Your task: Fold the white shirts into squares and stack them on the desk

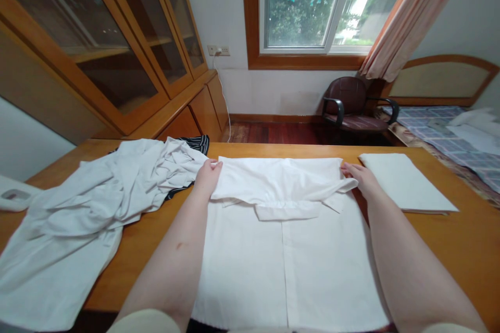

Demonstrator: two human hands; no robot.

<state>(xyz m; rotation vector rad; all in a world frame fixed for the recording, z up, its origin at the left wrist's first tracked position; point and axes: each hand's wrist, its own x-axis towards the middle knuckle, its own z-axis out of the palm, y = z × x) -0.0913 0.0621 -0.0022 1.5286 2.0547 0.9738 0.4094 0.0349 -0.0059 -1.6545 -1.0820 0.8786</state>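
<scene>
A white shirt [250, 260] lies spread on the wooden table in front of me, its hem towards me. Its far part is folded over towards me, with the collar band [289, 212] showing below the fold. My left hand [210, 174] pinches the folded part's far left corner. At the far right corner, my right hand [360, 177] has its fingers closed on the fabric. A small flap of cloth sticks out beside the right hand. Both forearms reach along the shirt's sides.
A rumpled heap of white garments [94, 197] covers the table's left, with a black striped cloth [197, 143] under it. A folded white garment [406, 182] lies at right. Beyond the wooden table [469, 250] stand a glass-door cabinet [156, 62], an armchair [349, 99] and a bed [457, 130].
</scene>
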